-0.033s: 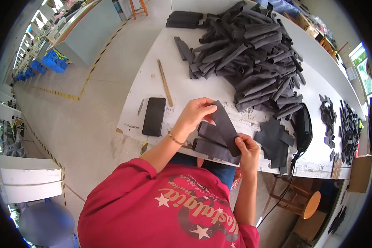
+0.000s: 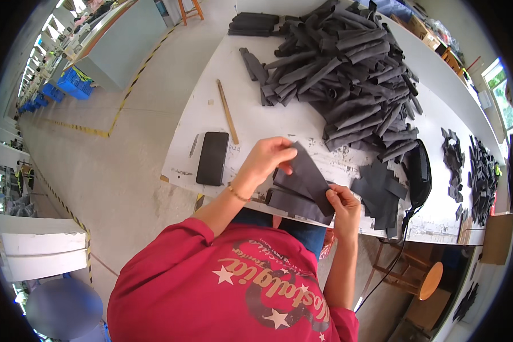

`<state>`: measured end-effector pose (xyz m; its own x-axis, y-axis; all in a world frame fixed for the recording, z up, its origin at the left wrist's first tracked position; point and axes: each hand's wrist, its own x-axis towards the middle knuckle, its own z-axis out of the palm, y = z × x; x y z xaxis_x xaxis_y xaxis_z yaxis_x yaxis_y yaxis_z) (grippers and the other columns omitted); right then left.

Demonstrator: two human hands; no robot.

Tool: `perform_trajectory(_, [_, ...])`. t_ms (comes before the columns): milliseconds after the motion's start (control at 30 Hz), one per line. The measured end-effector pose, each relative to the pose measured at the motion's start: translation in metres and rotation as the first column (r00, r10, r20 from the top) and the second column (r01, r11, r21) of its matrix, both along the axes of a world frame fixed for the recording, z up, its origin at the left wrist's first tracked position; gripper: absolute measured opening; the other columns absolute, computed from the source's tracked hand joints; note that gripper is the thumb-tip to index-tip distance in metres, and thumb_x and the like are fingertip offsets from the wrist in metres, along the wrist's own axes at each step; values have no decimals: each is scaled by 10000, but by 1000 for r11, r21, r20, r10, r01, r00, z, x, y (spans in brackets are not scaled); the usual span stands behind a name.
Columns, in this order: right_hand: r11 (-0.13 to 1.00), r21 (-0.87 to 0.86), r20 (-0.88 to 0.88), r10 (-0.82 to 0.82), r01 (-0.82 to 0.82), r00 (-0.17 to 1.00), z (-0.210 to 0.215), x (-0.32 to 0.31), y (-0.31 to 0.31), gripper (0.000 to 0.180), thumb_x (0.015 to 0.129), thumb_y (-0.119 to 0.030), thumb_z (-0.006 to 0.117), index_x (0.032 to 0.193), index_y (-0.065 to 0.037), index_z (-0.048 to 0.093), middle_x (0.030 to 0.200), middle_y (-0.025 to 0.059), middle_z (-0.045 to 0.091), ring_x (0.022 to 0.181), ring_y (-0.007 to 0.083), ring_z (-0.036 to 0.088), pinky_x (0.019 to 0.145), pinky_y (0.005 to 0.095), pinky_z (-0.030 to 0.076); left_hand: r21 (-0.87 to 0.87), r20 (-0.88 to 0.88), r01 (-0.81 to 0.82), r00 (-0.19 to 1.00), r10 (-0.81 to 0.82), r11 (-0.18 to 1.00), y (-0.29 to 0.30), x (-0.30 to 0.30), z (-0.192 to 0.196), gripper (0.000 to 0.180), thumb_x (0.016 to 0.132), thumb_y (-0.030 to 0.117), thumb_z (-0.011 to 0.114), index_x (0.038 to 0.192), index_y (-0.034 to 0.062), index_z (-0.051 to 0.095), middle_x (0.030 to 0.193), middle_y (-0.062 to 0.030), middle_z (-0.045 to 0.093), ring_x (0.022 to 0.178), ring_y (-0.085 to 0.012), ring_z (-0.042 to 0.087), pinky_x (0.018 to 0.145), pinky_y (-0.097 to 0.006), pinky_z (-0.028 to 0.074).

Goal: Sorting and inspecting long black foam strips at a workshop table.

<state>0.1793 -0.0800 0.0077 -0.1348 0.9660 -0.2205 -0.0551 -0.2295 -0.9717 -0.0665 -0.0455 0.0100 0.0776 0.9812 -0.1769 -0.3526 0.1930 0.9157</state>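
Note:
My left hand (image 2: pixel 271 157) pinches the upper end of a dark grey strip of fabric (image 2: pixel 309 175), and my right hand (image 2: pixel 343 200) grips its lower end. The strip is held slanted just above the near edge of the white table (image 2: pixel 256 117). Under it lie a few more flat grey pieces (image 2: pixel 290 204). A gold bracelet is on my left wrist.
A big heap of rolled grey fabric strips (image 2: pixel 347 74) fills the table's far side. A black phone (image 2: pixel 212 158) and a wooden stick (image 2: pixel 227 118) lie to the left. To the right are flat cut pieces (image 2: pixel 379 194), a black corded tool (image 2: pixel 419 171) and small black scraps (image 2: pixel 483 176). A wooden stool (image 2: pixel 430 280) stands below.

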Motion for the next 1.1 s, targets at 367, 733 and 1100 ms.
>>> perform_trajectory(367, [981,192,500,-65,-37,864,-25,23,-39,192,777,12,705,963,-1,657,842,78,620,778,166,618,702,291,492,158,-580,-140,788,206,978,-113,25,-38,277,801,22,725,1053,49,614,744,-1,575,647,-67,515,606,-211,437])
perform_trajectory(733, [822,541,656,-281,-177,701,-60,15,-37,247,743,-25,745,970,-31,649,923,119,609,875,286,604,770,384,488,666,-695,136,471,543,734,-89,44,-28,317,745,-3,718,1045,71,644,1027,-81,603,975,-283,573,835,-383,475])
perform_trajectory(1100, [781,357,927,-227,-512,299,-68,-12,-25,601,947,-370,518,1443,-64,373,1551,138,260,1445,335,206,1160,550,103,391,-907,462,48,418,796,-32,74,-82,418,896,158,585,1291,33,533,1390,-90,482,1388,-351,313,1133,-551,214])
